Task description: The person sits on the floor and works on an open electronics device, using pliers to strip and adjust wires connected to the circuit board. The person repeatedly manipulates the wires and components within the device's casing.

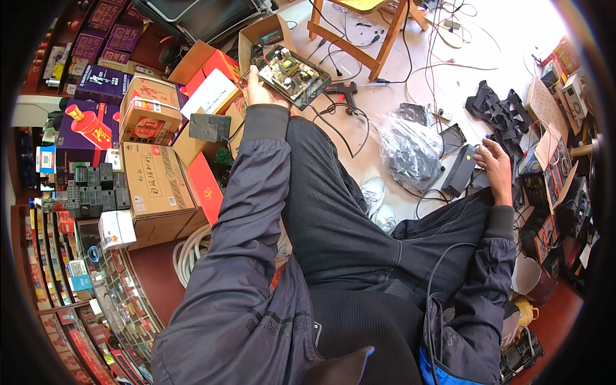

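Note:
My left hand [262,91] is closed on the edge of an open black case with a circuit board [292,74] inside; its components face up, and a black cable hangs from it. The case is held over my left knee. By my right knee, my right hand [496,165] is held with its fingers bent and apart, and I see nothing in them. Just left of its fingertips is a long black box-shaped housing [460,171]. A glue-gun-shaped black tool [345,96] lies on the floor beyond the circuit board.
Cardboard boxes [160,179] and stacked black blocks [96,189] crowd the left. A clear plastic bag [407,151], black straps [497,109] and loose cables lie on the floor ahead. A wooden stool [378,48] stands beyond. Electronics [571,205] line the right.

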{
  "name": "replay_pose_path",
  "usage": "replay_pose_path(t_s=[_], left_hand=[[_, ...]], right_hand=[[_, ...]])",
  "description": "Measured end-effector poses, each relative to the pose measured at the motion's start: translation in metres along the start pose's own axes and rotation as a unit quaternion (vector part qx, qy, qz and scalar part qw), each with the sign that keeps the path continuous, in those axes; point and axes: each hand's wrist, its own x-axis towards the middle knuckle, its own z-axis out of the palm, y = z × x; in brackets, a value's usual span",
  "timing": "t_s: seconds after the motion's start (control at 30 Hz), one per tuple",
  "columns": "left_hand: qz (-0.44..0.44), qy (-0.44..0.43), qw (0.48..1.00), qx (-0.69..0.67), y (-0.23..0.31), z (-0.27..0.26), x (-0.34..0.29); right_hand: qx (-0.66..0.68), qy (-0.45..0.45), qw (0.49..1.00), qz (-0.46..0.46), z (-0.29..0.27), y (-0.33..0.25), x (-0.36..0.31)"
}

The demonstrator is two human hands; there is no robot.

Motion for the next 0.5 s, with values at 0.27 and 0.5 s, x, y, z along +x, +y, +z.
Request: replay_pose_path(t_s=[0.27, 0.5], left_hand=[[-0.004, -0.005, 1.0, 0.006, 0.0005, 0.0017, -0.0028], [0.002, -0.013, 1.0, 0.013, -0.0004, 0.0007, -0.0023]], right_hand=[[0.008, -0.002, 1.0, -0.002, 0.0002, -0.001, -0.0009], [0.002, -0.001, 1.0, -0.002, -0.0007, 0.0003, -0.0005]])
